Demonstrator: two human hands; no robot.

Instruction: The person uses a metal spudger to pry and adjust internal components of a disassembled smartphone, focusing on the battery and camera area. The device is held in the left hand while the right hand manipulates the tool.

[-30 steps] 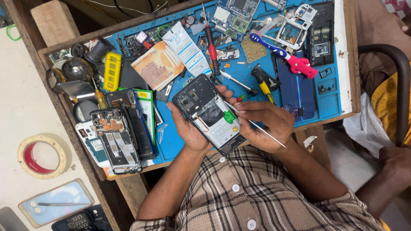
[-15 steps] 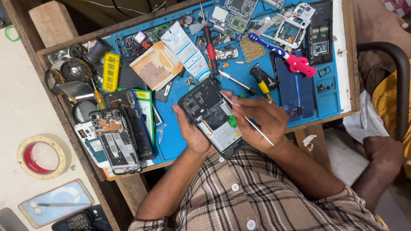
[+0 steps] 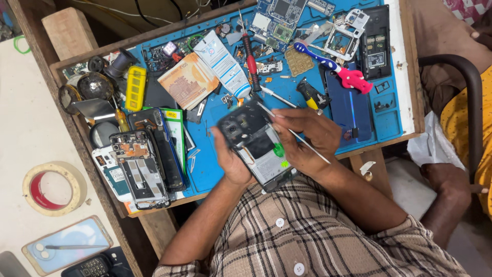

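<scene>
An opened smartphone (image 3: 258, 147), back cover removed and internals exposed, is held tilted above the near edge of a blue work mat (image 3: 287, 95), just in front of the person's checked shirt. It is cradled from below and from its left side by the left hand (image 3: 231, 160), whose fingers are curled closed around the phone's edge. A thin metal probe (image 3: 294, 134) is pinched between the closed fingers of the right hand (image 3: 307, 139), and its tip is laid against the upper part of the phone's interior, near the camera end. The step in hand is judged to be prying or probing at a part inside the upper housing; a light, steady tip and a firm hold on the body appear to be called for, since the phone is unsupported by the mat. Around it, on the mat, are catalogued: a red-handled screwdriver (image 3: 250, 57), a blue and pink toothbrush (image 3: 333, 67), a white tube (image 3: 221, 63), a yellow-handled tool (image 3: 312, 97), a dark blue phone cover (image 3: 349, 107), a green circuit board (image 3: 281, 20) and a second dismantled phone (image 3: 139, 169). A roll of tape (image 3: 49, 188) lies well apart on the pale surface to the left.
</scene>
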